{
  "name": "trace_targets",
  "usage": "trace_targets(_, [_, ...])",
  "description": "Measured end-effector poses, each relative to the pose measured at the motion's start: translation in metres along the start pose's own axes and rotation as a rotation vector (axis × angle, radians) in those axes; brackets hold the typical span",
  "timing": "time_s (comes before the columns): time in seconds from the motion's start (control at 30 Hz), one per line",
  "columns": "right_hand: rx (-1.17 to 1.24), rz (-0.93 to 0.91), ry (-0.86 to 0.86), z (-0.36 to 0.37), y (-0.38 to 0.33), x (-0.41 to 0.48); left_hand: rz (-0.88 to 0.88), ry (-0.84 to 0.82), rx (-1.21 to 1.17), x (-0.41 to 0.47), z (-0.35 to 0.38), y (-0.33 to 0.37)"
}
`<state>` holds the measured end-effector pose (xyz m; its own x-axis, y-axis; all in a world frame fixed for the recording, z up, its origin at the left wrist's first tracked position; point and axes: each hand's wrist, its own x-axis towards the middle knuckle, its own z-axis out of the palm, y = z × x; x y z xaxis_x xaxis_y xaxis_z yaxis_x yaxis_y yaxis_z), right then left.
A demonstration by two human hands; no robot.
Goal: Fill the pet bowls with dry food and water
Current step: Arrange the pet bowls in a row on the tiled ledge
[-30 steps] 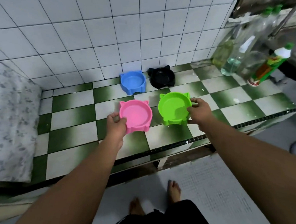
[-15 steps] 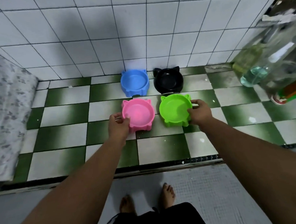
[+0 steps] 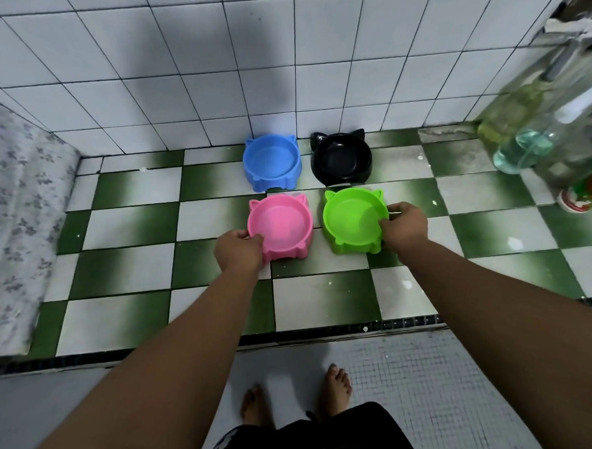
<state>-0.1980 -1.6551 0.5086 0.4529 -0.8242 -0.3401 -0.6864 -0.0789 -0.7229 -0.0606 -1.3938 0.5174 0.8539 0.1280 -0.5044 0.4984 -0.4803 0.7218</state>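
Four bowls squared up on checkered ledge [image 3: 138, 311], all empty. Left hand [image 3: 238, 249] pinching pink bowl [image 3: 280, 227] rim, right hand [image 3: 405, 226] gripping green bowl [image 3: 354, 219]; blue bowl [image 3: 272, 161], black bowl [image 3: 341, 158] farther back. Probably still arranging (filling not yet begun): letting go next, then fetching food; bottles [image 3: 536, 132] standing far right.

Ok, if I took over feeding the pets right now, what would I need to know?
Left hand grips the near-left rim of the pink bowl. Right hand grips the right rim of the green bowl.
Both bowls sit on the checkered ledge, side by side. The blue bowl and black bowl stand behind them by the wall.
Done: four bowls set out in a square.
Left: all four look empty, so add dry food and water. Bottles stand at the right; no food is in view.
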Motion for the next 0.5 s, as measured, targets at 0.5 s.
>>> trace_targets(0.5, [-0.225,-0.203,0.052,-0.009,-0.036,-0.016,0.127,-0.021,0.115,-0.017,-0.009,0.009])
